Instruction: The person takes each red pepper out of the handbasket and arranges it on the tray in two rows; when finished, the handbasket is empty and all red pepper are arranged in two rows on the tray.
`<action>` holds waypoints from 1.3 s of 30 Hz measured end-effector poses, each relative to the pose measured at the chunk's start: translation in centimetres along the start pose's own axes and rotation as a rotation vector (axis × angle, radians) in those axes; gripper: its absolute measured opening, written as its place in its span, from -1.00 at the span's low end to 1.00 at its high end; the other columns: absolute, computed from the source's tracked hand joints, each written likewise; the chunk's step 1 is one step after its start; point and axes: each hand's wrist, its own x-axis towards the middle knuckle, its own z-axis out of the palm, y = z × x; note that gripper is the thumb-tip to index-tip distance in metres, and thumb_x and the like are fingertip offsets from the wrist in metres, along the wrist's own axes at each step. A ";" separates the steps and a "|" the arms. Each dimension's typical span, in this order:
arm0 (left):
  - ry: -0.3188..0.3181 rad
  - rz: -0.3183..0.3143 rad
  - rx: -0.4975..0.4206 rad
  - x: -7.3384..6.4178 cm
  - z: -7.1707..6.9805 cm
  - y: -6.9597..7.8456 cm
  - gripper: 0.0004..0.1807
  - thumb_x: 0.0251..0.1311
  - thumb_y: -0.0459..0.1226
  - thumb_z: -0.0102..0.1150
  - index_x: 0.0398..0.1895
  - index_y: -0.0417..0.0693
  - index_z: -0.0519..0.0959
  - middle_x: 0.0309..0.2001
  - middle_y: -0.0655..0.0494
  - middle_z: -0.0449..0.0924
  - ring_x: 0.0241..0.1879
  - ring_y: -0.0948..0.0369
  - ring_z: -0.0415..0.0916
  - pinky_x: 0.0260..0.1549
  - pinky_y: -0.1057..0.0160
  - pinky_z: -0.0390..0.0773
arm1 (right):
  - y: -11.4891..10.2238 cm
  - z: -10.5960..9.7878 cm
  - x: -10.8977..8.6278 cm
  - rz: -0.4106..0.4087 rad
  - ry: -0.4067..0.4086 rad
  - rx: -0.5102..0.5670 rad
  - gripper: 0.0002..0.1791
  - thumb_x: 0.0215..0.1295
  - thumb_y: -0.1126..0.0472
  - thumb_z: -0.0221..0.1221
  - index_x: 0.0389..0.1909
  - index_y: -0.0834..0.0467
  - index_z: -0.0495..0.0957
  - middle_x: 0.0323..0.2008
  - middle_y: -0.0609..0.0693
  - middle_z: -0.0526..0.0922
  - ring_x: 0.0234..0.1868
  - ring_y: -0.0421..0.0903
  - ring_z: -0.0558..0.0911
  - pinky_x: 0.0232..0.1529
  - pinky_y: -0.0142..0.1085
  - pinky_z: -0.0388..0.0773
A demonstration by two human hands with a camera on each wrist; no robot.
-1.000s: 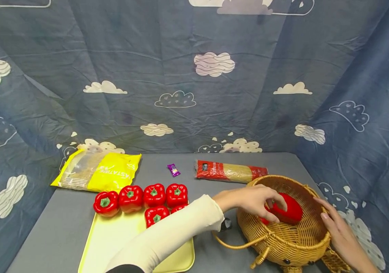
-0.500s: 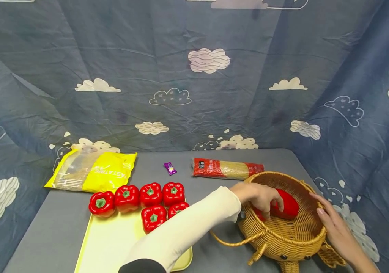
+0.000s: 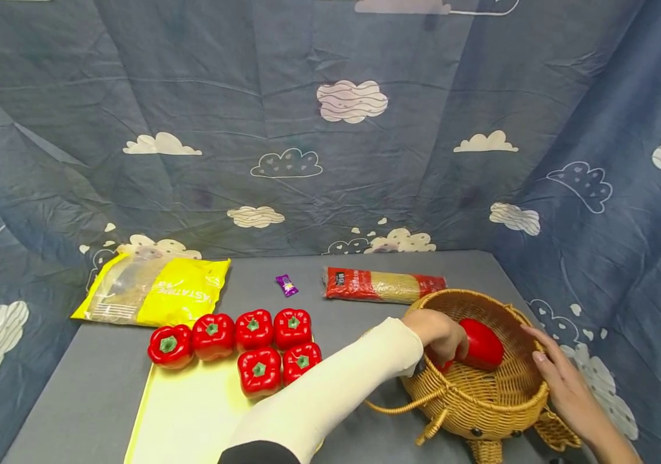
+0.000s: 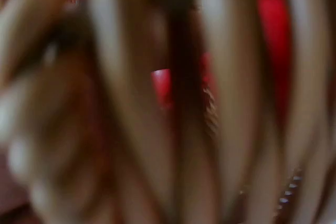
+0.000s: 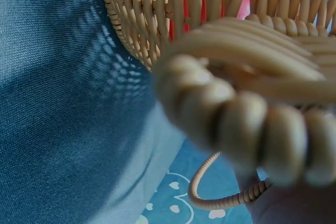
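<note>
My left hand (image 3: 439,332) reaches over the left rim into a wicker basket (image 3: 481,414) with an animal face. Its curled fingers grip a red bell pepper (image 3: 443,366), which is mostly hidden under the hand against the left wall. Another red bell pepper (image 3: 483,345) lies in the basket, right beside those fingers. My right hand (image 3: 565,383) rests along the basket's right rim, fingers fairly straight. Blurred wicker fills the left wrist view, with red pepper (image 4: 274,35) behind it. The right wrist view shows the basket's woven side (image 5: 142,14) and a loop.
Several red bell peppers (image 3: 258,372) stand at the far end of a yellow tray (image 3: 185,412) on the left. Behind lie a yellow pasta bag (image 3: 185,290), a small purple packet (image 3: 287,285) and a red noodle pack (image 3: 385,285). A cloud-patterned curtain (image 3: 284,96) surrounds the grey table.
My left hand has gone deeper into the basket, down by its left wall. The right hand stays at the rim. The whole head view has shifted slightly.
</note>
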 end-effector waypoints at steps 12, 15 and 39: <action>-0.036 -0.038 0.057 0.4 0.7 0.4 -0.44 0.23 0.06 0.31 0.30 0.68 0.42 0.26 0.72 0.34 0.35 0.57 0.18 0.20 0.47 0.30 | 0.0 0.3 0.0 0.009 -0.011 0.012 -0.45 0.64 0.24 -0.25 0.57 0.08 0.03 0.35 -0.59 0.04 0.27 -0.70 0.09 0.09 -0.82 0.06; -0.034 -0.036 0.075 0.6 0.8 0.4 -0.43 0.24 0.08 0.29 0.32 0.71 0.40 0.29 0.74 0.30 0.37 0.58 0.14 0.21 0.48 0.27 | 0.0 0.3 0.1 0.007 -0.008 0.010 -0.46 0.64 0.25 -0.24 0.57 0.08 0.04 0.34 -0.60 0.05 0.26 -0.69 0.10 0.08 -0.81 0.07; 0.131 0.285 -0.202 1.4 1.1 -0.6 -0.39 0.18 0.03 0.35 0.32 0.57 0.42 0.38 0.57 0.25 0.37 0.56 0.10 0.16 0.53 0.19 | 0.2 0.0 0.0 0.015 -0.002 -0.015 -0.46 0.64 0.23 -0.24 0.57 0.08 0.04 0.32 -0.64 0.03 0.26 -0.71 0.07 0.08 -0.83 0.03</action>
